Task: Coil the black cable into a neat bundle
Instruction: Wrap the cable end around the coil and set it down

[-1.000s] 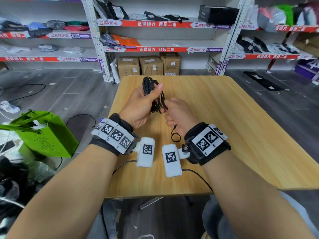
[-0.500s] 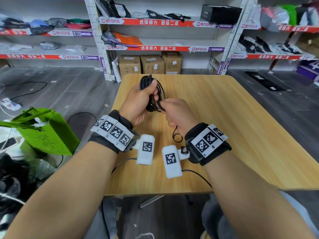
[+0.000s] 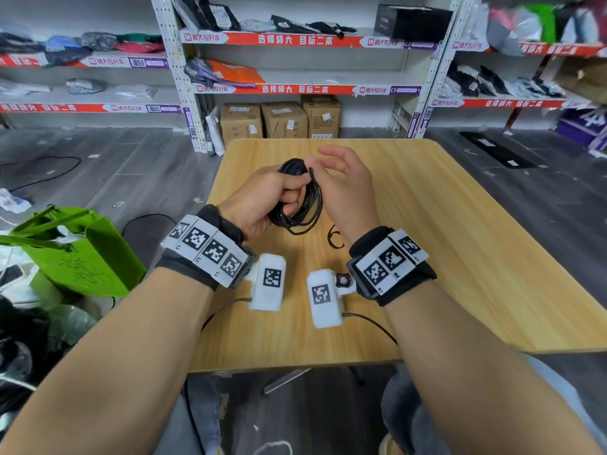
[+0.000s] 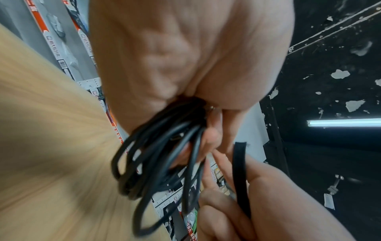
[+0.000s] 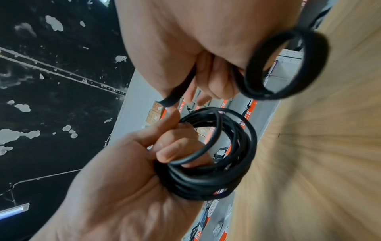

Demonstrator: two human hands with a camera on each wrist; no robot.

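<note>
- Your left hand (image 3: 262,198) is held up over the table (image 3: 460,244), with its fingers curled tight round the cable (image 3: 303,205).
- The cable is black and is wound into many round loops. The loops hang down from your left fist, above the wood.
- From the right wrist camera, your left thumb and fingers (image 5: 171,146) poke through the loops and squeeze them together.
- Your right hand (image 3: 345,192) is just beside the loops, on their right side.
- Your right hand holds a flat black strap (image 5: 181,88). The strap runs through the hand and one short end sticks out near the cable.
- The other part of the strap curls into a small ring (image 5: 286,65) that hangs below your right hand.
- In the head camera, the top fingers of your right hand are loose and spread out, while the lower ones hold the strap.
- Two wrist cameras (image 3: 267,282) hang under your arms, one on each wrist.
- A green bag (image 3: 78,257) sits on the floor to your left.
- Brown boxes (image 3: 282,121) stand under the shelves (image 3: 295,90) past the far edge of the table.
</note>
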